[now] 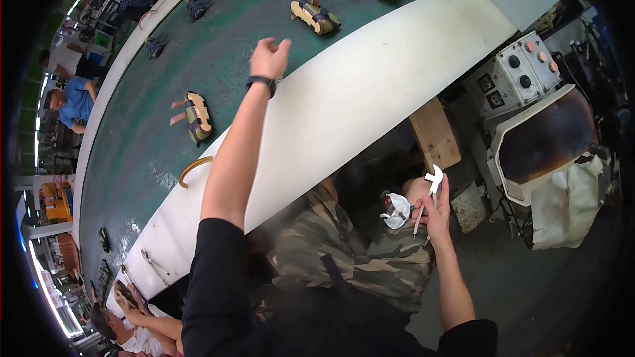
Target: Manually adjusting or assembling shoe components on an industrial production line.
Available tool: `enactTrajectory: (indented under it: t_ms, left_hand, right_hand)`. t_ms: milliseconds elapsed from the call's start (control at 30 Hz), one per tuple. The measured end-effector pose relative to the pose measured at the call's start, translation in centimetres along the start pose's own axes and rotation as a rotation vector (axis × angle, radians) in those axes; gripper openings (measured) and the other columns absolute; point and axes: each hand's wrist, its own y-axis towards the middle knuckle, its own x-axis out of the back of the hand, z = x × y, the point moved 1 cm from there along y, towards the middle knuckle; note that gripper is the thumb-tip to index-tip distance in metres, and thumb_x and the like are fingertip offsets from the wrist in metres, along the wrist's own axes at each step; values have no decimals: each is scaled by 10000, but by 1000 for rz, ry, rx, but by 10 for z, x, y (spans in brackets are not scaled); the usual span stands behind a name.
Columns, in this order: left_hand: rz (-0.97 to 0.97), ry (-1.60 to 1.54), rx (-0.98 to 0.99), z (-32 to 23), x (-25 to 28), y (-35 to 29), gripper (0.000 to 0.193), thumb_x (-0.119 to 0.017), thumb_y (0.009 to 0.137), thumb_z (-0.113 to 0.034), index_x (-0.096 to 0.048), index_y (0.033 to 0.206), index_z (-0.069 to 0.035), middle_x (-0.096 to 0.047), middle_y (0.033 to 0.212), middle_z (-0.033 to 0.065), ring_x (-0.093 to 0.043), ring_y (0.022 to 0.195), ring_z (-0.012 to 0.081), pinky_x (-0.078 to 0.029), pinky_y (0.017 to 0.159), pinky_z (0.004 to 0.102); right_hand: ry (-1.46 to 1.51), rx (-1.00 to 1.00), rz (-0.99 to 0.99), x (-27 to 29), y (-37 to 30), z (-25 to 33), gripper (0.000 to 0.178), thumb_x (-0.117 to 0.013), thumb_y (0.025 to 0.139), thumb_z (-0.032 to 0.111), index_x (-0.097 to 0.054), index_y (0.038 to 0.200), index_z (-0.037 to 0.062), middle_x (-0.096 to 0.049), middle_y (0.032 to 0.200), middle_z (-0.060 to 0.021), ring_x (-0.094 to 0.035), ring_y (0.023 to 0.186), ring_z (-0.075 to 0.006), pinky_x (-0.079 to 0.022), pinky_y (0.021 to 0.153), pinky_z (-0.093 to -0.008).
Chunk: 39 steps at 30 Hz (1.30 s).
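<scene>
My left hand (269, 61) reaches out over the green belt, bare of any object, its thumb and fingers apart and loosely curled. Beyond it lies an olive-and-dark shoe upper (315, 16) with a pale sole side and brown straps. Another shoe upper (197, 119) rests on the belt to the left of my forearm. Above my thigh, my right hand (434, 215) is closed around metal pincers (434, 178) with a hooked, hammer-like head pointing up. Beside that hand sits a crumpled white bundle (397, 211) with something dark red at its edge; I cannot tell what it is.
A white ledge (370, 59) borders the curved belt (245, 0). It carries a brown curved handle (194, 170) and a metal tool (155, 266). At right stand a control box (526, 69) and a machine with a dark panel (549, 135). Several people work along the far left.
</scene>
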Motion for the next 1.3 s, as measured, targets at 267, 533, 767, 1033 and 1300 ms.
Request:
enactTrajectory:
  t_ms: [267,533,767,1033,1300]
  left_hand:
    - [101,-191,333,-57,-87,51,732,-706,821,-514,-551,1295,22,-637,1206,164,-681,982,258,-616,691,369]
    - [252,-660,438,-26,-79,72,521,-719,873,-335,-565,1214,26,-668,1093,133,-689,902,245,-617,687,360]
    - [646,-1464,78,-48,-18,-55,399,-486,981,-248,-519,1296,-5,-610,1283,175,-600,1186,323,-453,1058,499]
    - [779,-1650,207,-32,3,-205,509,-495,966,-344,-470,1312,28,-616,1156,214,-656,975,354,-539,870,455]
    - [1057,-1482,280,-12,20,-329,667,-342,1035,-547,-548,1243,52,-668,1089,167,-691,893,281,-546,835,378]
  right_hand:
    - [97,-40,-20,-2,-3,2,738,-498,1012,124,-48,1586,236,-595,803,-71,-607,590,-130,-546,489,-260]
    - [143,-64,16,-1,2,9,758,-513,1008,135,-32,1585,230,-591,799,-70,-604,583,-125,-545,479,-261]
    - [123,-19,7,4,1,6,745,-510,1011,147,-43,1585,236,-595,809,-62,-606,585,-114,-547,482,-257]
    - [49,64,-20,2,-7,-13,731,-521,990,104,-99,1579,209,-608,822,-82,-619,609,-142,-558,516,-275]
    - [-41,241,44,-14,-27,25,373,-600,959,114,-472,1301,36,-593,764,-41,-609,631,-109,-486,517,-227]
